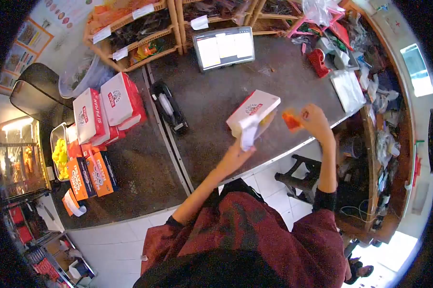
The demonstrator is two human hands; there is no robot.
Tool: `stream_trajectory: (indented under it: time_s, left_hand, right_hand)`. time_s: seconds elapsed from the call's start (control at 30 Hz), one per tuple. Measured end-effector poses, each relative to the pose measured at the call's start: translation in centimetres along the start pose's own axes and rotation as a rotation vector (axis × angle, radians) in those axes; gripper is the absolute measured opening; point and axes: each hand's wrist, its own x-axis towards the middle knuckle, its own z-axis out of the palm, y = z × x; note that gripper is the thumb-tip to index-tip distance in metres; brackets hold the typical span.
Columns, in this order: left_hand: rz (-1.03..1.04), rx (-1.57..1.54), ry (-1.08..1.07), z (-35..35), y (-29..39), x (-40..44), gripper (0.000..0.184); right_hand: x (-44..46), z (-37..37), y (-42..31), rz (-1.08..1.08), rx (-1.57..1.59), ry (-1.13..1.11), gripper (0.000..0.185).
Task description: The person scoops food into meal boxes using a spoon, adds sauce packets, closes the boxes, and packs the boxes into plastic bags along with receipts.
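"How do the fingers sit?"

"On the right hand point(315, 122) they curl inward, pinching a blurred orange-red packet point(291, 120). The left hand point(244, 148) grips a limp white piece point(248, 130); blur and overlap hide the fingertips."

"And the surroundings, biggest first?"

"A broad, dark, matte table point(211, 105), scuffed, with a pale straight edge. Along its far side stand woven, rattan-like shelves point(175, 26) with rounded frames. On the left, glossy white-and-red cartons point(124, 100) are stacked, square-cornered."

"Smaller than those?"

"A flat rectangular screen point(224, 47), glowing white, tilted back. Then one white-and-red box point(256, 109), smooth-faced and crisp-edged, lying on the table between screen and person, left hand at its near side."

"And the smallest?"

"The white piece, soft and creased-looking, overlapping the box's near corner. Smallest is the packet, in the air right of the box, too smeared to tell its material."
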Motion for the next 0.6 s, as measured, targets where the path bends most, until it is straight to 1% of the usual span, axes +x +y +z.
stream_trajectory:
  time_s: [0.03, 0.07, 0.1, 0.13, 0.17, 0.2, 0.23, 0.3, 0.33, 0.37, 0.43, 0.5, 0.57, 0.6]
  left_hand:
    - [-0.019, -0.042, 0.021, -0.8, 0.1, 0.1, 0.037]
    - [-0.046, -0.148, 0.044, -1.2, 0.2, 0.2, 0.035]
    - [-0.075, -0.255, 0.067, -1.4, 1.5, 0.3, 0.032]
    - [-0.078, -0.254, 0.069, -1.8, 2.8, 0.6, 0.032]
    - [-0.136, -0.342, 0.053, -2.2, 4.1, 0.9, 0.034]
    - [-0.194, -0.432, 0.039, -2.5, 4.8, 1.3, 0.035]
    - [-0.196, -0.429, 0.044, -2.9, 4.8, 1.9, 0.035]
    - [-0.274, -0.69, 0.035, -3.4, 5.4, 3.1, 0.034]
    - [-0.278, -0.729, 0.063, -3.6, 5.9, 3.5, 0.038]
    - [-0.279, -0.728, 0.069, -3.9, 6.4, 4.1, 0.038]
    - [-0.356, -1.068, 0.12, -4.3, 7.4, 5.1, 0.041]
    - [-0.287, -1.077, 0.085, -5.0, 7.9, 5.8, 0.043]
    - [-0.309, -1.07, 0.083, -5.6, 7.9, 6.2, 0.042]
    - [-0.315, -1.082, 0.055, -5.8, 7.8, 6.6, 0.042]
  right_hand:
    - [0.6, 0.9, 0.7, -0.011, -0.03, 0.008, 0.019]
    - [1.3, 1.9, 1.0, -0.052, 0.037, 0.009, 0.018]
    - [2.0, 2.8, 1.3, -0.051, 0.041, 0.008, 0.018]
    - [2.6, 3.8, 1.5, -0.12, 0.099, 0.036, 0.012]
    - [2.9, 4.5, 1.5, -0.189, 0.157, 0.063, 0.009]
    - [3.0, 4.9, 1.5, -0.192, 0.162, 0.06, 0.009]
    - [3.0, 5.3, 1.4, -0.179, 0.194, 0.03, 0.009]
    - [2.8, 5.5, 1.2, -0.172, 0.229, -0.004, 0.009]
    - [2.3, 5.5, 1.1, -0.27, 0.186, -0.003, 0.009]
    - [1.9, 5.5, 0.9, -0.367, 0.142, -0.002, 0.009]
    - [1.6, 5.3, 0.3, -0.384, 0.187, -0.031, 0.009]
    - [1.5, 5.9, 0.0, -0.389, 0.235, -0.062, 0.008]
    - [2.7, 6.9, -0.1, -0.383, 0.115, 0.048, 0.006]
    - [3.1, 7.1, -0.5, -0.379, 0.117, 0.05, 0.006]
